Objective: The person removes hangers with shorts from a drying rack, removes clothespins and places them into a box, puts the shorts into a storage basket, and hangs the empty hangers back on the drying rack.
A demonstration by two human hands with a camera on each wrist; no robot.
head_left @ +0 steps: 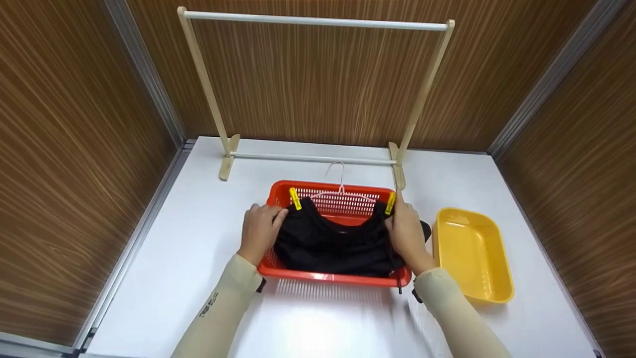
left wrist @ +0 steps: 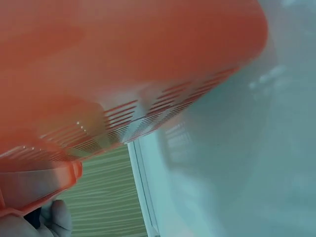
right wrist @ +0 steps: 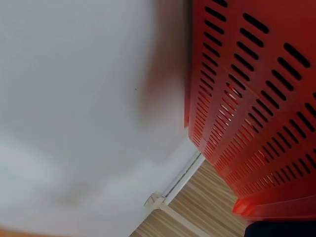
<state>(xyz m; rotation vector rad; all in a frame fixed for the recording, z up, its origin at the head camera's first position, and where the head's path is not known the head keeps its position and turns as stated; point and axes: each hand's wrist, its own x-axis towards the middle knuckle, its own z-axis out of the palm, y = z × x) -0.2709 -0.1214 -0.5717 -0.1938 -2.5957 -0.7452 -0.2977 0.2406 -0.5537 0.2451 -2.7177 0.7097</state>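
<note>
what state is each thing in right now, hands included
left hand: gripping the garment's left side
right hand: gripping its right side
black garment: clipped, held over the basket
yellow clips: clamped on the garment
pink hanger: off the rack
red basket: upright, open-topped
yellow tray: upright, open-topped
rack: standing upright

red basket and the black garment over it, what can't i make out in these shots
- Red basket floor: mostly hidden in the head view by the black garment.
- Pink hanger ends: hidden by the garment in the head view.
- Lettering on the left sleeve: too small to read in the head view.
- Dark shape: cut off by the bottom edge in the right wrist view.
</note>
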